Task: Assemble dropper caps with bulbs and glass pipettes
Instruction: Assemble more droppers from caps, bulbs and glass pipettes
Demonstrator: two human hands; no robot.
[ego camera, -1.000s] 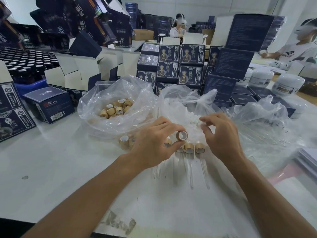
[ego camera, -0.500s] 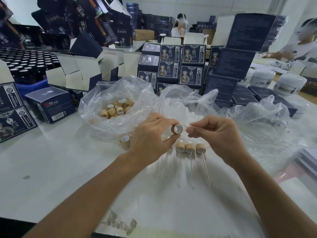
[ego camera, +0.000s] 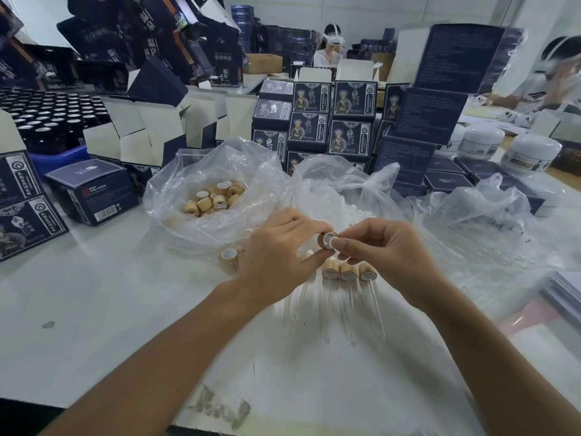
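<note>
The left hand (ego camera: pixel 276 256) pinches a tan dropper cap (ego camera: pixel 327 240) between thumb and fingers, open end turned toward the right hand (ego camera: pixel 386 256). The right hand pinches a small white bulb (ego camera: pixel 334 242) at the mouth of the cap; bulb and cap touch. How far the bulb sits inside the cap cannot be told.

Landmark: the held cap.
- Just below the cap: three assembled droppers (ego camera: pixel 347 273) lie side by side on the white table (ego camera: pixel 94 309), caps toward the hands, glass pipettes pointing at the camera.
- Left of the cap, partly behind the left hand: one loose cap (ego camera: pixel 229 258) stands on the table.
- Up and left of the cap: an open clear bag of caps (ego camera: pixel 213 199).
- Directly behind the cap: a clear bag of white bulbs (ego camera: pixel 339 199).
- Right of the cap: a clear bag of glass pipettes (ego camera: pixel 481 237), lying flat.
- Far behind the cap: stacked dark blue boxes (ego camera: pixel 333 121)
</note>
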